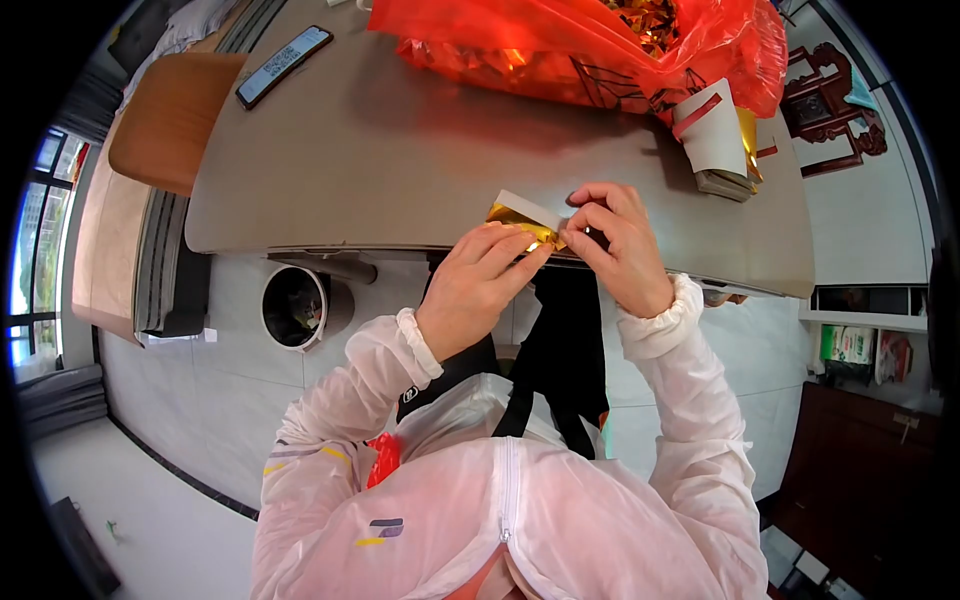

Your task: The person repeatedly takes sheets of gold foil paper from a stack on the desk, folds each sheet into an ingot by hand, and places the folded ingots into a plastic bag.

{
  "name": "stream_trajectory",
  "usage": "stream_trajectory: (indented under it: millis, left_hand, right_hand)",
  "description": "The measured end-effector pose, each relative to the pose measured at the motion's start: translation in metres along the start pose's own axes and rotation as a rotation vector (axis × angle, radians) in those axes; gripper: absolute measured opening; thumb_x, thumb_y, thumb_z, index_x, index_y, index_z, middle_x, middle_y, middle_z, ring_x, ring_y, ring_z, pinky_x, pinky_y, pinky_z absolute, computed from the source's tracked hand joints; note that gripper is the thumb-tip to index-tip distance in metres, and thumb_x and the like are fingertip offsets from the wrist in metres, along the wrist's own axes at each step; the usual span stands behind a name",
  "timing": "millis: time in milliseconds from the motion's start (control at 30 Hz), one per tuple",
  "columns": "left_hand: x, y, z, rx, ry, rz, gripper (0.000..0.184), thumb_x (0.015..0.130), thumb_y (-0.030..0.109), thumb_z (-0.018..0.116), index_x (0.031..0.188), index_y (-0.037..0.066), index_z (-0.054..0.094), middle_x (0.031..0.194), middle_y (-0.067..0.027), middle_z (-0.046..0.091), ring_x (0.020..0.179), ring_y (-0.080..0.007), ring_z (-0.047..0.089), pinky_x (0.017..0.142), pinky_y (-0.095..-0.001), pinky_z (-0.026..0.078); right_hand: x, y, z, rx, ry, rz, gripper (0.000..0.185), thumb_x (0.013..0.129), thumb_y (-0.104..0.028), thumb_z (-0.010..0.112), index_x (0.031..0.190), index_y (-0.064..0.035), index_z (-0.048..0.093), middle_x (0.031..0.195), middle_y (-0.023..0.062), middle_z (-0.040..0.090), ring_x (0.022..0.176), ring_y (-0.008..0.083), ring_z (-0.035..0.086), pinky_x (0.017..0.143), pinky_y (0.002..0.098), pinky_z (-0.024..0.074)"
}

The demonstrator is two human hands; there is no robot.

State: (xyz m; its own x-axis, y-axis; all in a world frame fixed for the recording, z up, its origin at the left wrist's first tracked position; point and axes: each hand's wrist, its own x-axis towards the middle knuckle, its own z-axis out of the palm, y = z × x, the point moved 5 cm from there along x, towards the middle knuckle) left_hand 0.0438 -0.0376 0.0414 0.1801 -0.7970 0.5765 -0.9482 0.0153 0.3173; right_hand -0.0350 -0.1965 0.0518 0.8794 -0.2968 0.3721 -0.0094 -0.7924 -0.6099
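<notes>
A small sheet of gold foil paper (512,219) with a pale, dull side lies at the table's near edge, partly folded. My left hand (478,284) presses its fingers onto the gold side from the left. At the right end of the sheet, my right hand (622,243) pinches it between thumb and fingers, the other fingers curled. My fingertips hide part of the fold. To the right on the table stands a stack of foil paper (727,184), its top sheet (710,135) curling up pale with a red strip.
A red plastic bag (500,35) full of folded gold foil pieces (645,22) sits at the table's far side. A phone (285,66) lies at the far left of the grey table (330,170). Below are a waste bin (297,308) and, beyond the phone, a brown chair (170,122).
</notes>
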Motion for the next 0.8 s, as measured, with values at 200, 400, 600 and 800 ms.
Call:
stream_trajectory:
  millis: [200,400,600,800]
  left_hand:
    - [-0.002,-0.001,0.003,0.015,-0.028,0.010,0.039,0.078,0.003,0.060,0.116,0.006,0.067,0.115,-0.0074,0.063,0.111,-0.0267,0.057,0.097,-0.0407,0.049]
    - [0.001,0.002,0.002,0.056,-0.071,0.086,0.038,0.076,0.004,0.060,0.114,0.003,0.066,0.122,-0.0077,0.062,0.111,-0.0259,0.057,0.097,-0.0420,0.049]
    - [0.009,0.001,0.005,0.179,-0.158,0.204,0.037,0.078,0.009,0.059,0.114,0.005,0.067,0.129,-0.0054,0.061,0.100,-0.0226,0.056,0.094,-0.0397,0.046]
    - [0.013,0.007,0.008,0.200,-0.074,0.147,0.041,0.078,0.010,0.059,0.118,0.007,0.067,0.128,-0.0029,0.061,0.097,-0.0218,0.055,0.095,-0.0407,0.045]
  right_hand:
    - [-0.004,-0.008,0.000,-0.143,0.101,-0.034,0.014,0.073,-0.009,0.075,0.077,-0.0064,0.061,0.113,0.0092,0.059,0.101,0.0310,0.054,0.085,0.0409,0.0433]
    - [-0.005,-0.005,0.001,-0.156,0.107,-0.006,0.019,0.071,-0.009,0.076,0.084,-0.0080,0.062,0.117,0.0090,0.058,0.102,0.0305,0.054,0.084,0.0414,0.0429]
    - [-0.008,-0.011,0.004,-0.280,0.180,-0.029,0.025,0.073,-0.007,0.075,0.095,-0.0092,0.064,0.118,0.0079,0.057,0.102,0.0311,0.055,0.083,0.0420,0.0437]
    - [-0.033,-0.015,0.008,-0.356,0.288,-0.246,0.028,0.074,-0.005,0.069,0.102,-0.0066,0.070,0.116,0.0066,0.061,0.109,0.0292,0.056,0.094,0.0450,0.0428]
